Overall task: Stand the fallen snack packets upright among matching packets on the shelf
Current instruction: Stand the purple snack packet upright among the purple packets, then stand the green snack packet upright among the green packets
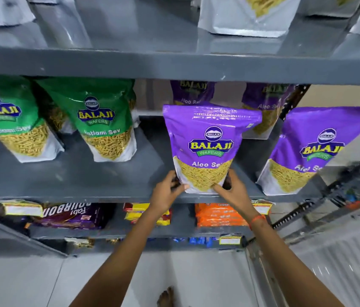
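A purple Aloo Sev packet [207, 138] stands upright near the front edge of the grey middle shelf [86, 176]. My left hand [168, 191] grips its lower left corner. My right hand [232, 189] holds its lower right corner from the side. Another purple Aloo Sev packet [312, 151] stands upright to the right. Two more purple packets [193, 91] [265, 103] stand behind, partly hidden under the shelf above. Two green Ratlami Sev packets [106, 120] [13, 120] stand upright on the left part of the same shelf.
The shelf above [174, 63] carries silver-bottomed packets [247, 16]. The lower shelf holds flat biscuit and snack packs: purple [72, 216], yellow [143, 216], orange [216, 216]. A perforated metal upright [294, 100] bounds the shelf on the right. A bare foot [165, 298] shows on the tiled floor.
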`<action>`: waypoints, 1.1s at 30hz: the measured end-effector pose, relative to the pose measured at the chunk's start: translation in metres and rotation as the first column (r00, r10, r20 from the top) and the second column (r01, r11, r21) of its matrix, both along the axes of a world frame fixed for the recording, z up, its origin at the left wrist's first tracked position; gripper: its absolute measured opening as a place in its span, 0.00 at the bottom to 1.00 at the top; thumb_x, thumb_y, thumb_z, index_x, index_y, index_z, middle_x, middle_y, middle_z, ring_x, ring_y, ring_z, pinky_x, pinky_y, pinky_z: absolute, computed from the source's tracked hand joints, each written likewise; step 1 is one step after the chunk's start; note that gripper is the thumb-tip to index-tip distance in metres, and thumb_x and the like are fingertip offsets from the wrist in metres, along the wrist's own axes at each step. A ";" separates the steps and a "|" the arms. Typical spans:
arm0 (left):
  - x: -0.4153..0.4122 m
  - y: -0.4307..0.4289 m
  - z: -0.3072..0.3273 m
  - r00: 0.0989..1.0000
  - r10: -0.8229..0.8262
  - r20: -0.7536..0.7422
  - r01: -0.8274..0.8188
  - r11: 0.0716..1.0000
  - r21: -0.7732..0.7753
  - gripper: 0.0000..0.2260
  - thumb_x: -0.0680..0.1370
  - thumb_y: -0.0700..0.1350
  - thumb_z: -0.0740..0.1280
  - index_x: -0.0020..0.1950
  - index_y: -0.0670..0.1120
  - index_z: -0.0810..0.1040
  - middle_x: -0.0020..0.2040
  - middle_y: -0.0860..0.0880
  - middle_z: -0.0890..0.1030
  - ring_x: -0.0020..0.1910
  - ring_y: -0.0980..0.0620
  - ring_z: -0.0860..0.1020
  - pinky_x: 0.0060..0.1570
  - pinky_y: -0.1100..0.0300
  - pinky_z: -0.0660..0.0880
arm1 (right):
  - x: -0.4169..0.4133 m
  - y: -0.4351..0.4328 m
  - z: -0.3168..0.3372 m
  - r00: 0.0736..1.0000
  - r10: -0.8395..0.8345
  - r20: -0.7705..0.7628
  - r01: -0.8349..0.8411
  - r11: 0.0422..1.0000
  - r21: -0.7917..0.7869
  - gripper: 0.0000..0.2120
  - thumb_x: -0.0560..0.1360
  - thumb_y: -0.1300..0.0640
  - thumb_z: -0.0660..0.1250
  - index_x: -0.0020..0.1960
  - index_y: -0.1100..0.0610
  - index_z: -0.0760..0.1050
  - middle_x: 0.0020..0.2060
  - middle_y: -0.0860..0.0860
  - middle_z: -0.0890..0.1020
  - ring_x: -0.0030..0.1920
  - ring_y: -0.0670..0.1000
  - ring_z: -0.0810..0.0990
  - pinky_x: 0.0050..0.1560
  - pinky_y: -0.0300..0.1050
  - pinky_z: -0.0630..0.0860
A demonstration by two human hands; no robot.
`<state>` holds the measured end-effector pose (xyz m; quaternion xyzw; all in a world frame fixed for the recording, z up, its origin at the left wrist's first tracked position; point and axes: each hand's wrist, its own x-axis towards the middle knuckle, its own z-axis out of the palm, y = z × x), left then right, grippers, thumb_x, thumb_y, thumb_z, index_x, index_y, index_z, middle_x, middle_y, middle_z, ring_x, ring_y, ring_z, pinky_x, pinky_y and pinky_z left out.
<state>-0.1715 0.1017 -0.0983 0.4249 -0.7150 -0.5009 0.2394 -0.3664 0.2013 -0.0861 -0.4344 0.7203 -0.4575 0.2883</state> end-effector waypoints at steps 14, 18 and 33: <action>0.000 0.022 0.025 1.000 0.001 0.001 -0.001 0.999 0.044 0.24 0.74 0.46 0.69 0.67 0.45 0.65 0.66 0.44 0.76 0.65 0.44 0.75 0.65 0.45 0.73 | 0.007 0.008 0.012 0.995 0.002 -0.102 -0.006 0.999 -0.044 0.29 0.70 0.54 0.68 0.68 0.58 0.61 0.65 0.56 0.70 0.69 0.57 0.67 0.65 0.47 0.67; 0.007 0.025 0.036 0.997 0.055 -0.060 -0.062 0.990 -0.127 0.37 0.74 0.52 0.68 0.76 0.52 0.50 0.77 0.50 0.61 0.74 0.48 0.64 0.70 0.48 0.67 | 0.050 0.016 0.036 0.875 -0.356 -0.328 0.169 0.859 -0.483 0.33 0.72 0.52 0.59 0.74 0.58 0.51 0.74 0.56 0.57 0.75 0.50 0.54 0.75 0.42 0.54; 0.153 -0.116 0.039 0.884 0.440 -0.158 -0.468 0.825 -0.317 0.45 0.72 0.47 0.71 0.76 0.41 0.43 0.79 0.43 0.48 0.77 0.48 0.49 0.76 0.46 0.54 | 0.213 -0.150 0.050 0.996 0.034 -0.085 -0.054 0.967 -0.249 0.31 0.72 0.63 0.67 0.71 0.66 0.58 0.71 0.62 0.63 0.73 0.59 0.61 0.71 0.41 0.54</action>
